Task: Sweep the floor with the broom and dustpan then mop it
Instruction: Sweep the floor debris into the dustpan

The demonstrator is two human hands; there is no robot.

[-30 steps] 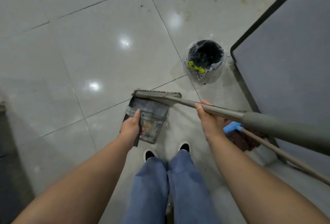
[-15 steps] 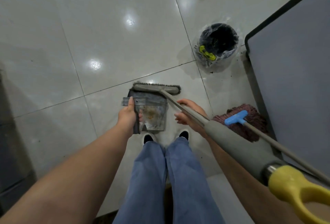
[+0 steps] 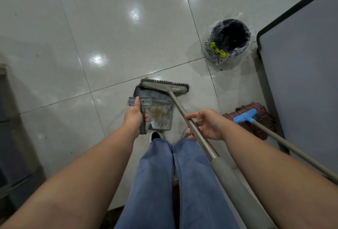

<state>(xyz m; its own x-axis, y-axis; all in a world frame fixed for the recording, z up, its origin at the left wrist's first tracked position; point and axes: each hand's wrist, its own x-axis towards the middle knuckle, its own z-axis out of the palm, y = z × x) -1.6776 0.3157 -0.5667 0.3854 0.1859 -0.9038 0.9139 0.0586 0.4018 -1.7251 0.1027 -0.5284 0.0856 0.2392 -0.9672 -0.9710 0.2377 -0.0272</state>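
Entry, sweeping stage. My left hand [image 3: 134,117] grips the upright handle of the dustpan [image 3: 157,109], fingers curled round it, thumb laid up along the top edge. The pan mouth lies just beyond those fingertips, with orange-brown dirt collected inside.

My right hand [image 3: 206,124] is loose on the broom [image 3: 182,108]: fingers spread and only lightly curved, the shaft running under the fingertips and across the thumb. I cannot tell whether any finger actually closes round it. The broom head [image 3: 165,86] sits at the far lip of the pan, well beyond both sets of fingers.

Risks, as I judge them:
- With that slack hold the shaft could slide or roll out and the broom fall toward the floor [image 3: 109,36].
- A falling shaft could knock the pan and spill the dirt back onto the tile.
- Tilting the pan forward from the left wrist would spill it too.
- Bristles may push grit under the lip where pan and tile do not meet.

The bin [image 3: 228,42] stands well beyond my right fingertips. The mop [image 3: 252,117] lies just outboard of the right wrist, untouched, so mopping is not yet begun.
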